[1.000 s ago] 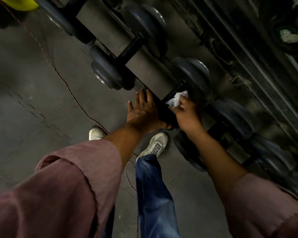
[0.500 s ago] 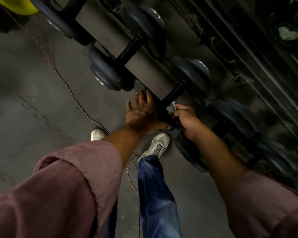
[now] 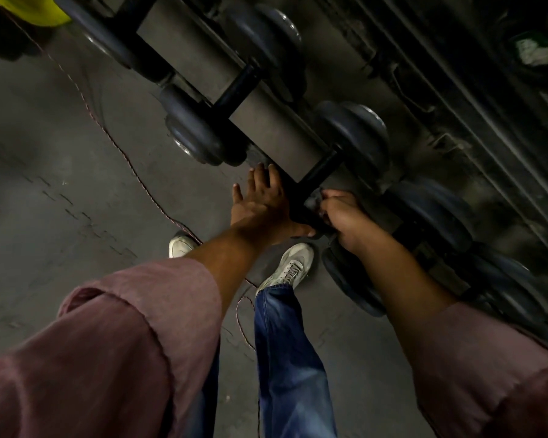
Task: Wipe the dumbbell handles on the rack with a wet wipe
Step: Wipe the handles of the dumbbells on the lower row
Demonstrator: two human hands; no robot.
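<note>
Wet wipe is the soft part of this job: thin, limp, damp by the task's wording, so I'd expect it to bunch and slide unless it's pinched hard and wrapped round the bar. Right hand has its fingers curled tight over the wipe, pressing it onto the near end of a dumbbell handle; only a small grey crumple shows at the fingertips, the rest is buried in the fist. Left hand lies flat, fingers spread and gripping nothing, palm against the front edge of the rack just beside that handle, with the thumb reaching toward the right hand. Looks like bracing. The dumbbells themselves read as heavy and rigid, dark rubbery round heads, so they should sit put in the cradle under wiping pressure, no need to lift. Handle is a short black bar, stiff, probably slick once wet; best hold is a wrap-around grip mid-bar and twist, then slide end to end. It runs from the rear head down to the front, where the hands cover it. Next dumbbell handle up the row sits bare, well apart from both hands. Lighting is dim, so can't judge how clean any bar is.
</note>
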